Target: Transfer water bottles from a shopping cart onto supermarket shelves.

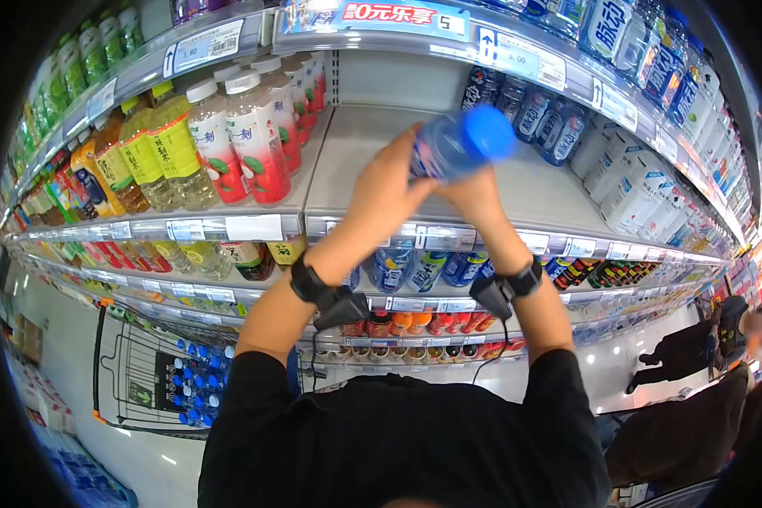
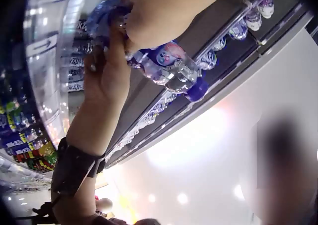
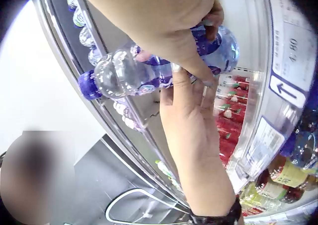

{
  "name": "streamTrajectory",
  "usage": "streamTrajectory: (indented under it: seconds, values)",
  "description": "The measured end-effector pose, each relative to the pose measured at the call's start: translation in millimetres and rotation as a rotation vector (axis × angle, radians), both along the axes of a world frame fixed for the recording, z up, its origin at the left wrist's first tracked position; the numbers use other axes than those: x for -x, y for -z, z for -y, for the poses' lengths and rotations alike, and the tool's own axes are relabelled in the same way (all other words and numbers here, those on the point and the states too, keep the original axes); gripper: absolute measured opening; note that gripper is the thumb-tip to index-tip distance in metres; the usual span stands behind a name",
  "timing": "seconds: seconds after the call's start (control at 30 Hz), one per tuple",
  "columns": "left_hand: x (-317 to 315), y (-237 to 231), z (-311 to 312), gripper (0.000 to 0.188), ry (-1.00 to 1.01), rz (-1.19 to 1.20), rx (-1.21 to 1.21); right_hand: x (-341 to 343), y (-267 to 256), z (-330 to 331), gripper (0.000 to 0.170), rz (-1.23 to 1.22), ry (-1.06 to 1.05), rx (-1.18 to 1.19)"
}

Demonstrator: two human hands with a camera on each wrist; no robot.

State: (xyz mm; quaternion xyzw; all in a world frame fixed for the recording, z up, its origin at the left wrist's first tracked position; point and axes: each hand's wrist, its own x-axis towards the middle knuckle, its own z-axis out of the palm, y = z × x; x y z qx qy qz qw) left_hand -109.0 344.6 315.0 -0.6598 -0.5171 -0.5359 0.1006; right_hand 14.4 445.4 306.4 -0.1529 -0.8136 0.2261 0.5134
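Note:
A clear plastic drink bottle (image 1: pixel 438 152) with a blue cap is held up between both hands in front of a grey shelf, its cap end tilted toward the head camera. My left hand (image 1: pixel 387 182) grips it from the left, and my right hand (image 1: pixel 476 196) holds it from the right, close beside the other. In the left wrist view, the bottle (image 2: pixel 164 61) shows a purple label with a pinkish picture. Fingers of both hands wrap its lower part in the right wrist view, where the clear shoulder and cap of the bottle (image 3: pixel 119 75) stick out leftward.
Red-and-white bottles (image 1: pixel 258 144) stand on the shelf (image 1: pixel 360 161) to the left. Blue-labelled bottles (image 1: pixel 533 114) and wrapped white packs (image 1: pixel 631 182) are at right. A shopping cart (image 1: pixel 114 372) with several blue-capped bottles stands lower left. A person (image 1: pixel 703 343) is off to the right.

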Motion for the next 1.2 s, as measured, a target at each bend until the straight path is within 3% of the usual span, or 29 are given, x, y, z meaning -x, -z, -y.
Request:
streamTrajectory:
  seconds: [0.03, 0.1, 0.2, 0.3, 0.33, 0.43, 0.57, 0.67, 0.73, 0.8, 0.83, 0.9, 0.93, 0.97, 1.03, 1.1, 1.17, 1.2]
  values:
    - [10, -3, -11, 0.058, 0.041, 0.097, 0.09, 5, -5, -16, 0.055, 0.119, 0.032, 0.05]
    - [30, -13, -33, 0.052, -0.089, 0.101, 0.27, 28, -16, -29, 0.054, 0.232, 0.167, 0.173]
    - [68, -4, -73, 0.046, -0.185, 0.118, 0.376, 67, -15, -59, 0.048, 0.334, -0.013, 0.624]
    - [108, 1, -112, 0.046, -0.228, 0.128, 0.383, 104, -24, -80, 0.045, 0.376, -0.014, 0.61]
    - [117, 1, -119, 0.046, -0.242, 0.135, 0.389, 125, -23, -92, 0.042, 0.434, 0.061, 0.711]
    - [140, 1, -144, 0.045, -0.383, 0.244, 0.499, 161, -12, -114, 0.041, 0.283, -0.057, 0.799]
    - [151, 14, -160, 0.045, -0.4, 0.338, 0.439, 172, -38, -87, 0.022, 0.298, 0.204, 0.685]
    - [154, 17, -163, 0.046, -0.383, 0.374, 0.392, 182, -14, -119, 0.046, 0.249, -0.022, 0.712]
    - [172, 23, -177, 0.046, -0.353, 0.383, 0.439, 194, 14, -157, 0.063, 0.225, -0.298, 0.701]
    - [174, 26, -184, 0.049, -0.284, 0.484, 0.474, 162, 5, -130, 0.075, 0.244, -0.518, 0.721]
    - [173, 27, -189, 0.049, -0.216, 0.578, 0.493, 154, 4, -132, 0.071, 0.361, -0.291, 0.532]
    - [136, 11, -156, 0.049, -0.181, 0.715, 0.372, 131, 2, -132, 0.061, 0.52, 0.038, 0.245]
    - [112, 2, -131, 0.046, -0.237, 0.599, 0.203, 114, 1, -124, 0.056, 0.561, 0.149, 0.152]
    - [86, -2, -102, 0.043, -0.297, 0.481, 0.041, 89, -14, -98, 0.05, 0.525, 0.151, 0.16]
    - [44, 5, -51, 0.036, -0.133, 0.408, -0.274, 44, -19, -54, 0.041, 0.322, 0.079, -0.001]
    - [-3, 20, 24, 0.03, -0.014, 0.295, -0.289, 2, -21, 12, 0.032, 0.036, -0.055, 0.052]
    - [-32, 78, 80, 0.027, 0.038, 0.015, -0.278, -27, 6, 58, 0.026, -0.18, -0.163, 0.007]
    - [-45, 109, 103, 0.025, 0.052, -0.064, -0.165, -46, 36, 76, 0.026, -0.169, -0.103, -0.025]
